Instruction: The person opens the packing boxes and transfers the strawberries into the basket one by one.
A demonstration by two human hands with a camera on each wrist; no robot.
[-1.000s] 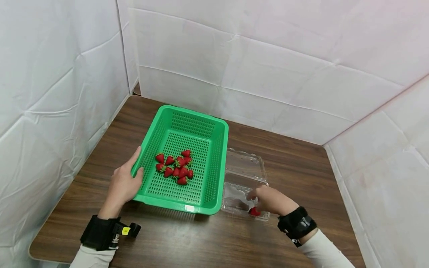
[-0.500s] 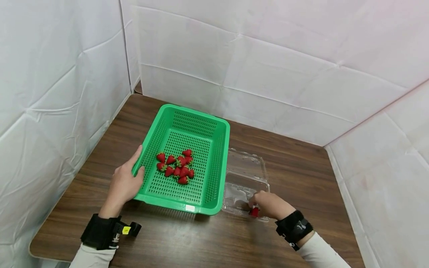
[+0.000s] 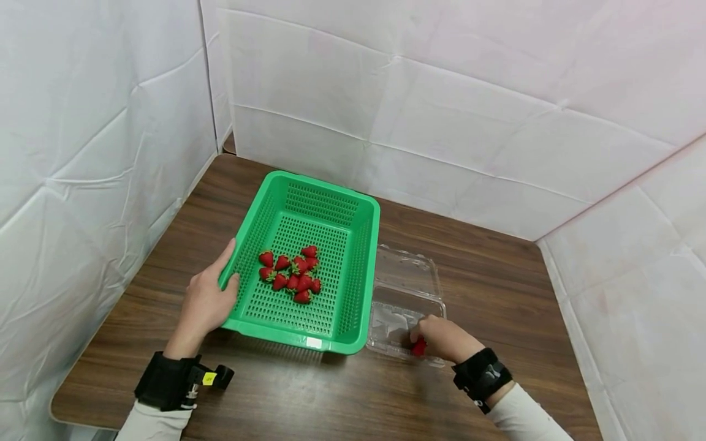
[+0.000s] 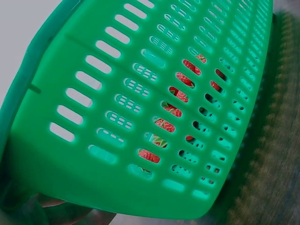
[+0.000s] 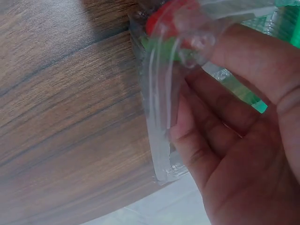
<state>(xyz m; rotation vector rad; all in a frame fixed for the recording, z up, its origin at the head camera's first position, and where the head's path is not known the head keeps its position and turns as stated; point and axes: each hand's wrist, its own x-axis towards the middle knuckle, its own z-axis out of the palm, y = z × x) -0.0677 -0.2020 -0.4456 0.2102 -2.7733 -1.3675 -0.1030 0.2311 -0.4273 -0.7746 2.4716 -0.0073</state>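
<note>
Left hand (image 3: 205,304) clamped on the near left rim of the green perforated plastic basket (image 3: 361,257), thumb hooked over the edge on the inside, fingers (image 3: 227,252) stretched flat along the outer wall; probably a steadying hold, keeping the basket from sliding on the dark wood-grain tabletop (image 3: 496,275). Through the slots in the left wrist view, red patches of the fruit inside (image 4: 164,124), with the wall tilted close to the lens.

Cluster of small red strawberries with green caps (image 3: 292,275) lying loose on the basket floor, left of centre, touching one another.

Just right of the basket, touching or nearly touching its right wall, an open clear plastic clamshell punnet (image 3: 405,275), lid folded back toward the far side, tray half toward the person.

Right hand (image 3: 444,338) reaching into the near corner of that tray, fingers (image 5: 206,126) curled and pinched on a single red strawberry (image 3: 419,348). In the right wrist view, thumb against the fruit (image 5: 166,18) through the clear wall (image 5: 157,140), the rest of the grip blurred by plastic. Berry low in the tray, at or near its floor; cannot tell whether resting or just lifted.

Black wrist straps (image 3: 485,375) on both forearms, white sleeves behind; white padded panels (image 3: 469,92) walling the tabletop on three sides.
</note>
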